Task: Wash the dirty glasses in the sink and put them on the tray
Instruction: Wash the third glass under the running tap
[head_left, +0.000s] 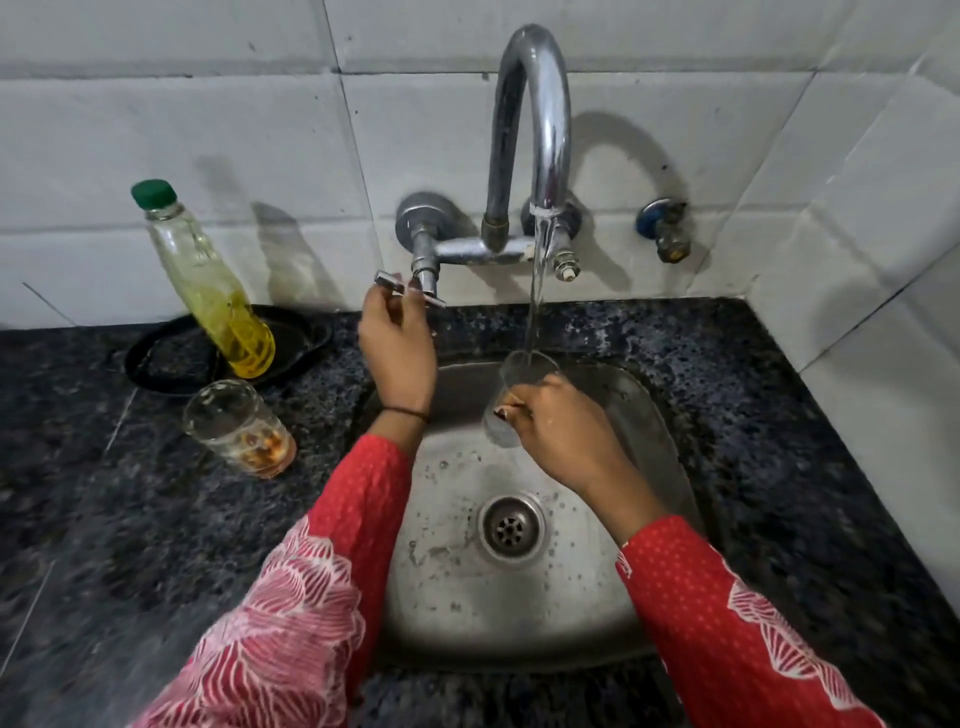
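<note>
Right hand (558, 431): fingers curled round a clear, smooth tumbler (519, 395), held tilted over the round-cornered steel sink (519, 597), its rim under the thin water stream (537, 291) from the arched chrome faucet (530, 119). Left hand (397, 348): fingers pinching the flat metal tap handle (410, 291). Second glass (239, 428), clear with amber dregs, stands upright on the speckled dark stone table (104, 519), left of the sink. Just behind it, a shallow black tray (176, 358) carries a green-capped bottle (208, 280) of yellow liquid.

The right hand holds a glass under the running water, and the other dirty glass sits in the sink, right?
No: the head view shows the other dirty glass standing on the counter left of the sink. The right hand holds a glass under the water.
</note>
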